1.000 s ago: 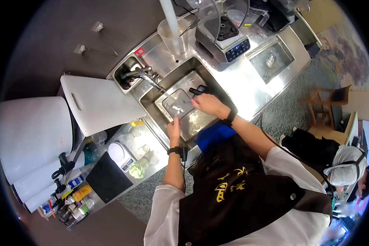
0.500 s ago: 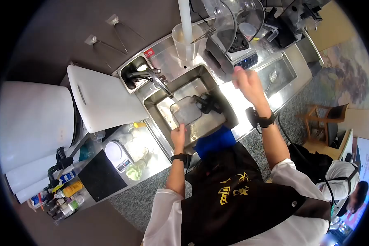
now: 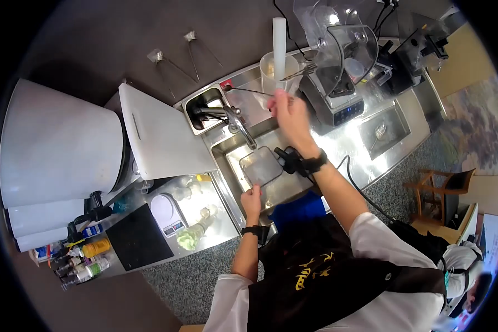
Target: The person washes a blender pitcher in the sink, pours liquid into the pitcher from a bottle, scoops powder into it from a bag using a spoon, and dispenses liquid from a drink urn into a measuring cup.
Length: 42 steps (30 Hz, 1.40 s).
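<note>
My left hand [image 3: 252, 200] grips the near edge of a clear rectangular container [image 3: 261, 167], which is over the sink [image 3: 229, 182] beside the end of the faucet [image 3: 243, 130]. Raised above the back edge of the sink, my right hand [image 3: 289, 113] is closed on a thin dark stick-like utensil [image 3: 252, 89] pointing left; its exact kind is unclear. A dark object [image 3: 286, 157] sits in the sink, partly hidden behind my right wrist. Just beyond my right hand stands a translucent jug [image 3: 266, 74] with a white cylinder [image 3: 279, 47] and a fork [image 3: 304, 71] in it.
A white cutting board [image 3: 160, 133] leans left of the small side basin [image 3: 189, 108]. Left of the sink are a kitchen scale [image 3: 169, 213], a black mat [image 3: 138, 238] and a leafy vegetable [image 3: 191, 238]. A blender [image 3: 343, 108] stands right. Another person [image 3: 462, 274] is far right.
My right hand has moved left from over the right-hand counter to above the sink's back edge, and a thin utensil now shows in it. My left hand still holds the container. The view has shifted.
</note>
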Tool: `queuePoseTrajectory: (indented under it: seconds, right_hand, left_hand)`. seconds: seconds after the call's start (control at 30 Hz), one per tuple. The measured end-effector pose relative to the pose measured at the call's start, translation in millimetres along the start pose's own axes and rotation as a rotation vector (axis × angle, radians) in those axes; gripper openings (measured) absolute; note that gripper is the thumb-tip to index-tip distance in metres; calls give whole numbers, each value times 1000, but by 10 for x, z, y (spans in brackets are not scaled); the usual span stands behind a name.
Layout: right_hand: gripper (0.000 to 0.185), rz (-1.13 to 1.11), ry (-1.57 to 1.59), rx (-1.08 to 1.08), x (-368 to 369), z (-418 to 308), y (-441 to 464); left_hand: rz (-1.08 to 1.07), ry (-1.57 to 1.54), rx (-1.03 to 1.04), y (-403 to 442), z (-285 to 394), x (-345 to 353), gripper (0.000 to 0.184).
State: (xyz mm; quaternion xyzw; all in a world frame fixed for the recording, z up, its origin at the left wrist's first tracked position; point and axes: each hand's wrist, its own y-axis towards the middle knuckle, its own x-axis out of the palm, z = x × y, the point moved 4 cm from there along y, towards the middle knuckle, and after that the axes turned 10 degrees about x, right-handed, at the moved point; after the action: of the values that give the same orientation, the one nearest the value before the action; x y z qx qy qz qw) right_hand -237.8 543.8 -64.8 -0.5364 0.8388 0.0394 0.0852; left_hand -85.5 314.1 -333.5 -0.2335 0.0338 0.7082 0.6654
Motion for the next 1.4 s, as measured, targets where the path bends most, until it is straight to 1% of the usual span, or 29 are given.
queuePoseTrajectory:
  seconds: [0.03, 0.07, 0.1, 0.13, 0.17, 0.27, 0.3, 0.37, 0.4, 0.47, 0.5, 0.57, 0.6, 0.67, 0.73, 0.8, 0.83, 0.9, 0.93, 0.97, 1.03, 1.07, 1.13, 1.17, 1.2, 1.27, 1.3, 1.33, 1.4]
  right_hand:
    - [56, 58, -65, -28, -132, -109, -3]
    - [58, 142, -124, -108, -294, -150, 48]
    - [59, 174, -141, -142, -481, -239, 106]
    - [54, 197, -48, -137, -665, -379, 141]
    - [57, 229, -48, -114, -824, -551, 134]
    - [60, 272, -225, -123, -1150, -788, 299]
    - [60, 272, -229, -127, -1160, -790, 361]
    - [62, 197, -396, -56, -1099, -690, 540]
    - [62, 201, -395, -50, -1040, -618, 619]
    - [58, 48, -380, 91, -819, -346, 791]
    - [58, 53, -377, 95, -783, -193, 860]
    - [56, -92, -210, 146, -648, 99, 963]
    - [56, -97, -208, 142, -610, 119, 946]
    - [55, -68, -98, 188, -557, 213, 840]
    - [54, -76, -86, 191, -563, 390, 787]
    - [52, -167, -57, 318, -544, 677, 715]
    - [47, -277, -69, 341, -483, 791, 608]
    - [32, -413, -187, 315, -248, 1051, 506]
    - [27, -483, -256, 303, -110, 1204, 475]
    - [27, -490, -253, 302, 11, 1424, 505]
    - [31, -551, -585, -94, 313, 1744, 569]
    - [31, -561, -576, -102, 441, 1848, 627]
    - [43, -606, -660, -318, 728, 1813, 626]
    - [49, -665, -748, -277, 831, 1858, 663]
    - [49, -674, -731, -278, 930, 1834, 710]
    - [45, -712, -837, -303, 1112, 1821, 807]
    - [40, -706, -845, -330, 1178, 1867, 882]
    - [30, -655, -835, -373, 1234, 1893, 949]
    - [32, -765, -813, -180, 1307, 2087, 1118]
  left_hand:
    - [-6, -5, -13, -4, -3, -7, 54]
    - [-11, -11, -29, -3, -12, -1, 53]
    - [-9, -5, -34, -6, 18, -21, 54]
    - [-11, -10, -42, -4, 6, -24, 54]
    - [-9, -29, -25, 15, 11, -25, 55]
    - [-28, -20, -30, 118, 41, -20, 57]
    - [-23, -11, -11, 129, 54, -14, 57]
    - [-23, -3, 11, 157, 64, -4, 57]
    - [-28, 2, 11, 176, 34, -2, 57]
    - [-61, -44, -2, 226, -60, 18, 57]
    - [-66, -40, 0, 245, -103, 30, 57]
    - [-62, -141, -26, 280, -175, 51, 58]
    - [-55, -142, -25, 300, -179, 55, 58]
    - [-52, -162, -33, 291, -207, 66, 66]
    - [-73, -161, -31, 282, -110, 57, 67]
    - [-96, -164, -22, 289, 25, 56, 69]
    - [-102, -161, -13, 283, 75, 56, 69]
    - [-101, -157, -4, 289, 198, 40, 69]
    - [-97, -151, -10, 281, 268, 15, 67]
    - [-93, -146, -15, 286, 308, 1, 66]
    - [-96, -134, -6, 243, 302, -47, 65]
    - [-106, -124, 6, 232, 297, -79, 63]
    - [-80, -139, 12, 184, 217, -105, 62]
    - [-70, -161, 21, 169, 179, -106, 61]
    - [-59, -147, 16, 166, 179, -125, 61]
    - [-50, -197, -9, 122, 158, -134, 59]
    - [-35, -192, -10, 101, 164, -141, 58]
    - [-29, -181, -26, 75, 208, -159, 58]
    - [-47, -162, -9, 42, 299, -159, 58]
